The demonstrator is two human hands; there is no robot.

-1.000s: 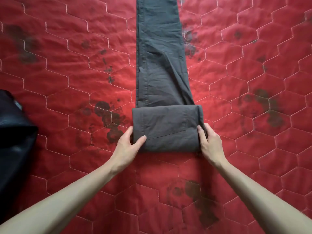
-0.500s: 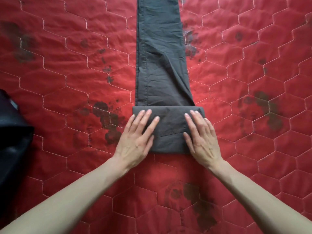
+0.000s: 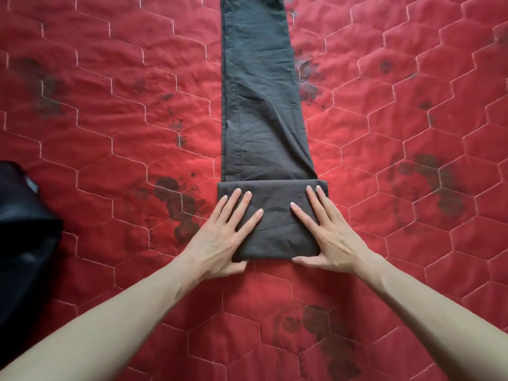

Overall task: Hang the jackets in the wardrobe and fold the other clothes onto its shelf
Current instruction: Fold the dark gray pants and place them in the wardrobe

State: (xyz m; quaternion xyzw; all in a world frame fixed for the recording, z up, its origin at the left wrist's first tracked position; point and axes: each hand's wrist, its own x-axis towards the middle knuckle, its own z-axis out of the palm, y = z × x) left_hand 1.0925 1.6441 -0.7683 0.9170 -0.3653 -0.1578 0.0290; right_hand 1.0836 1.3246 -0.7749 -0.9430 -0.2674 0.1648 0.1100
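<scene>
Fingers [image 3: 242,200] of both hands lie straight and spread, pressing flat on the folded end of dark grey trousers [image 3: 258,105]. Left hand [image 3: 220,237] and right hand [image 3: 332,235] flank the fold on a red quilted bedspread [image 3: 110,133]. Black jacket [image 3: 24,229] lies far left.

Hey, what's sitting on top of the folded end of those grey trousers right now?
Both hands lie flat on the folded end of the grey trousers: the left hand and the right hand, fingers straight and spread. The cloth under the palms is covered, and so are the layers inside the fold.
</scene>
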